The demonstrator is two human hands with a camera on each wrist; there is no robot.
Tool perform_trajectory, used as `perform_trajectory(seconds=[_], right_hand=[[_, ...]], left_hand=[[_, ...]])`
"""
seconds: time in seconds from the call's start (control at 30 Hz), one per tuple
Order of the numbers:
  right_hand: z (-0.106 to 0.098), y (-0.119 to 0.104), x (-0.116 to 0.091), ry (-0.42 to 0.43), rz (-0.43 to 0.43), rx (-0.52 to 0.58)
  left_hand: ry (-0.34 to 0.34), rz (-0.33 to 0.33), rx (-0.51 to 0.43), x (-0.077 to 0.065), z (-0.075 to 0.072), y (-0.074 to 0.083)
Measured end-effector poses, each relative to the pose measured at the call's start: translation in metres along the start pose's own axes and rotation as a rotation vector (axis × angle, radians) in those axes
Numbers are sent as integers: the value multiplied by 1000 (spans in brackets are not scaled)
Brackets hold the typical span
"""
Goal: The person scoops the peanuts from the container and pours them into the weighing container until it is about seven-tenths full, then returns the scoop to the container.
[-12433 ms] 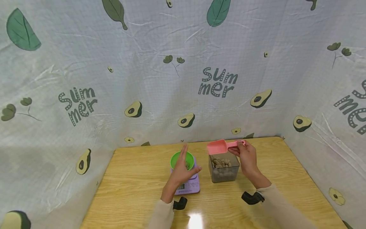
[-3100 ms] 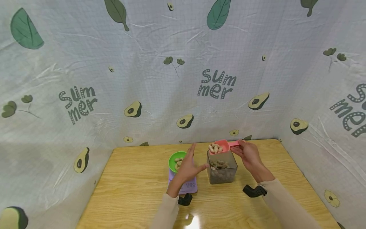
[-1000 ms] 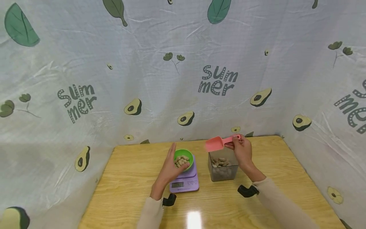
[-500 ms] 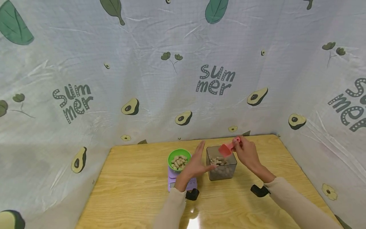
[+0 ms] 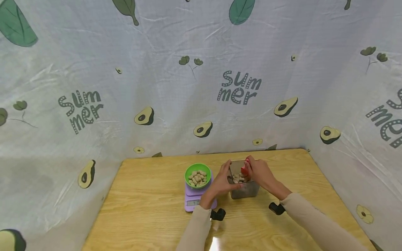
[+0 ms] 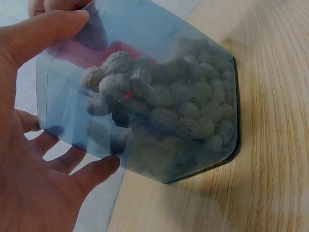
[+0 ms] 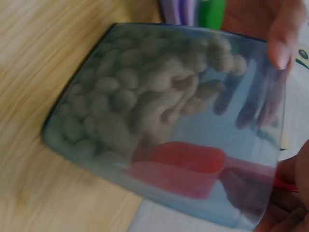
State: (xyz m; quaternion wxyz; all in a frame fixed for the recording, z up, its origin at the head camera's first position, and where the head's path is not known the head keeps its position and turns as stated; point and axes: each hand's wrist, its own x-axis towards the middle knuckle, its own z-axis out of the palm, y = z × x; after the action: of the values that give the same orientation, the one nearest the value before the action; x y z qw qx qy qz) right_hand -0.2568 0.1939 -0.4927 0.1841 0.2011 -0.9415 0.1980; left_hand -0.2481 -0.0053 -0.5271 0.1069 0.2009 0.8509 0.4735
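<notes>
My left hand (image 5: 221, 182) grips the clear grey plastic box (image 5: 247, 191) at its left side, thumb over the near wall. Unshelled peanuts (image 6: 178, 96) fill the lower part of the box. My right hand (image 5: 263, 174) holds the handle of a red-pink scoop (image 5: 244, 170), reaching down inside the box. Through the wall in the right wrist view, the scoop's blade (image 7: 186, 162) lies beside the peanuts. Left of the box, a green bowl (image 5: 206, 167) with several peanuts (image 5: 197, 178) rests on a purple kitchen scale (image 5: 190, 191).
The scale's display (image 5: 192, 202) is lit and partly hidden by my left wrist. Everything stands on a wooden table (image 5: 147, 202). A white curtain (image 5: 169, 104) printed with avocados hangs behind the table's back edge and at both sides.
Earlier the scoop was tipped beside the bowl, which now holds more peanuts. Since then my right hand has lowered the scoop into the box, and my left hand has moved right and taken hold of it.
</notes>
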Motion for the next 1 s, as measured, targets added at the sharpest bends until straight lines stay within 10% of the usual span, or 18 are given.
perform_trajectory(seconds=[0.63, 1.0], right_hand=[[-12, 5, 16, -120, 221, 164], [-21, 11, 3, -161, 648, 580]], left_hand=[[18, 27, 34, 1, -3, 1], [13, 12, 45, -1, -1, 0]])
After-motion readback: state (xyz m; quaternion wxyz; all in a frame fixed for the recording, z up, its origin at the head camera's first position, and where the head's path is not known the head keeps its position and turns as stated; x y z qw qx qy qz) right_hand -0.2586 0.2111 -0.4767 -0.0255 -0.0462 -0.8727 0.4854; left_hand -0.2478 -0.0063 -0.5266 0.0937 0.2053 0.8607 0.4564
